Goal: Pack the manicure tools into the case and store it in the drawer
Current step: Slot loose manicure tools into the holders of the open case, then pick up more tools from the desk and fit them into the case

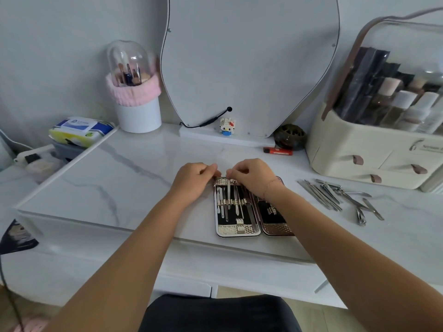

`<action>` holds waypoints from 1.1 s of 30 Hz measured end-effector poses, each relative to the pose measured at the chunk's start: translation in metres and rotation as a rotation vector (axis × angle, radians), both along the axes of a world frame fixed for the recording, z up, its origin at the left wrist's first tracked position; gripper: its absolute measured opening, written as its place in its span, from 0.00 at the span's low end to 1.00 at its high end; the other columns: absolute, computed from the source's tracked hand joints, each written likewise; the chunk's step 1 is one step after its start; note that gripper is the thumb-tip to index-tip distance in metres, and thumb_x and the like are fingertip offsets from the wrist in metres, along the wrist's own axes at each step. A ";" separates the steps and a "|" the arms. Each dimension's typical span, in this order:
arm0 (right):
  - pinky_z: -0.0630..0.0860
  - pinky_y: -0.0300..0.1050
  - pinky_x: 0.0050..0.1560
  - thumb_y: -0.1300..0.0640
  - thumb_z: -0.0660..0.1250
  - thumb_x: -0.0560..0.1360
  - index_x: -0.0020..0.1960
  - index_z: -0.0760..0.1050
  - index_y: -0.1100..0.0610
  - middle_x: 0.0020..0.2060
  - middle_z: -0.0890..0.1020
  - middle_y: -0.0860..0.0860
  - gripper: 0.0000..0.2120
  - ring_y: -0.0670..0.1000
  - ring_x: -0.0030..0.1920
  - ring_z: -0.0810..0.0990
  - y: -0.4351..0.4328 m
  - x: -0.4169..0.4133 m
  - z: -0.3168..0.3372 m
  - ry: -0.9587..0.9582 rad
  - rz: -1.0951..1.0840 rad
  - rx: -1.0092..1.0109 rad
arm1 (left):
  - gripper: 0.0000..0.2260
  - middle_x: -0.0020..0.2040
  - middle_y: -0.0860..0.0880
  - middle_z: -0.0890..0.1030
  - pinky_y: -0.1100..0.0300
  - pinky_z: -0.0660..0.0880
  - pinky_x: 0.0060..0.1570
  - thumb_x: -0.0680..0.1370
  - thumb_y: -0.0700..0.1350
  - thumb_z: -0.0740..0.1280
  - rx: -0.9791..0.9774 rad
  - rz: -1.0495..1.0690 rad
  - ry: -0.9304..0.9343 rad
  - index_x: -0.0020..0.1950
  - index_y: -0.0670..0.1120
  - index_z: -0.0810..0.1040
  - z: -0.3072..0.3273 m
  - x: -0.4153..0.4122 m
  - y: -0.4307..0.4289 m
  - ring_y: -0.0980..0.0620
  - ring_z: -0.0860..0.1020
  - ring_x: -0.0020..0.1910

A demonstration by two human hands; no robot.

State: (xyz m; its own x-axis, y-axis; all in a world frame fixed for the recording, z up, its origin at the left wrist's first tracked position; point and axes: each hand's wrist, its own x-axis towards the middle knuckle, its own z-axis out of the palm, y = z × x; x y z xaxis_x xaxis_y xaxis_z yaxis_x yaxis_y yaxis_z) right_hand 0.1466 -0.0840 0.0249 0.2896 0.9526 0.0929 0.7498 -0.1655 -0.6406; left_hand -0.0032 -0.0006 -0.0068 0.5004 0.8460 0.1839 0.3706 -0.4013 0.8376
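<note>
Head view: my left hand (191,182) and right hand (255,178) curl fingers (212,169) at the far edge of the case (238,230), hold unclear. I'd seat tools straight under the strap (231,202); loose tools (335,195) lie to the case's right.

Open case (237,207) part-filled; loose tools (335,196) at right.

Glossy white marble-look tabletop (134,178); the case (236,207) has shiny embossed metallic trim over black lining; loose tools (335,195) are polished steel; brush holder (137,92) wears fuzzy pink cloth.

Soft even daylight (wide-angle bending at edges)
</note>
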 end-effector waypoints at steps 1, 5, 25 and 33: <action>0.73 0.46 0.43 0.47 0.64 0.75 0.44 0.83 0.53 0.42 0.81 0.57 0.13 0.56 0.41 0.78 -0.002 -0.001 0.000 -0.038 0.025 -0.021 | 0.14 0.42 0.53 0.83 0.70 0.69 0.40 0.79 0.51 0.61 -0.001 -0.001 -0.004 0.46 0.47 0.85 0.000 0.000 0.000 0.60 0.78 0.40; 0.72 0.48 0.50 0.46 0.62 0.76 0.44 0.83 0.52 0.46 0.78 0.55 0.14 0.53 0.47 0.77 -0.009 -0.001 -0.001 -0.043 0.089 -0.027 | 0.13 0.42 0.53 0.84 0.67 0.71 0.42 0.79 0.51 0.61 -0.004 -0.004 -0.011 0.45 0.48 0.85 0.000 -0.001 0.000 0.57 0.80 0.43; 0.67 0.37 0.44 0.58 0.69 0.73 0.47 0.83 0.61 0.38 0.82 0.53 0.07 0.50 0.42 0.79 -0.120 0.126 0.004 0.040 -0.518 0.236 | 0.13 0.46 0.54 0.83 0.72 0.67 0.42 0.79 0.50 0.61 -0.022 -0.002 -0.007 0.47 0.48 0.84 0.000 0.001 -0.001 0.64 0.77 0.44; 0.68 0.28 0.37 0.59 0.70 0.72 0.42 0.82 0.55 0.33 0.78 0.47 0.02 0.45 0.39 0.75 -0.138 0.133 0.001 -0.010 -0.492 0.112 | 0.13 0.46 0.53 0.84 0.69 0.67 0.43 0.79 0.50 0.62 -0.033 0.000 -0.020 0.46 0.48 0.85 -0.001 0.000 -0.001 0.62 0.78 0.44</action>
